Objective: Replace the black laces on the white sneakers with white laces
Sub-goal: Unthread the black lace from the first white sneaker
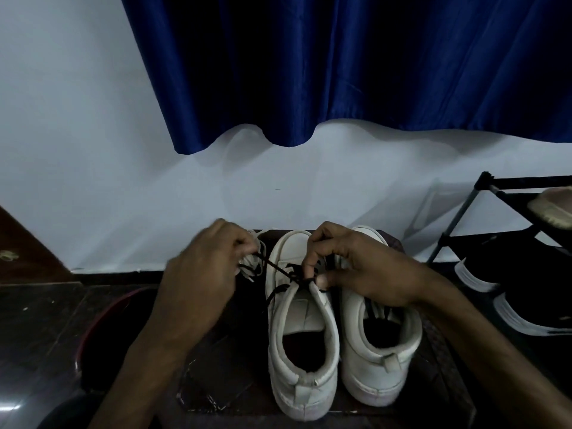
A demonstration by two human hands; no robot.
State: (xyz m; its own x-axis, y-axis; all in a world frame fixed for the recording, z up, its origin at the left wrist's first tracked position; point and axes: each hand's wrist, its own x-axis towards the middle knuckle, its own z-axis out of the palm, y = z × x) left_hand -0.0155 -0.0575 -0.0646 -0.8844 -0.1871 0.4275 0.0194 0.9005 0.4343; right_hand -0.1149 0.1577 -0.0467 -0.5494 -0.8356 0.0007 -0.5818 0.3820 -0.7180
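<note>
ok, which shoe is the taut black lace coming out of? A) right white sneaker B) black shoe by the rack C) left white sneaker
C: the black lace runs taut from the left hand to the left white sneaker, where the right hand pinches it.

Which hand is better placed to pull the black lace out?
Probably the left hand: it pinches the black lace, drawn taut from the sneaker, where the right hand pinches it.

You see white sneakers (305, 311) at lower centre, a black lace (276, 268) across the left one and white laces (248, 262) just left of it. A deep blue curtain (340, 72) fills the upper frame over a pale wall (93, 150); black shoes (526, 289) with white soles sit lower right
</note>
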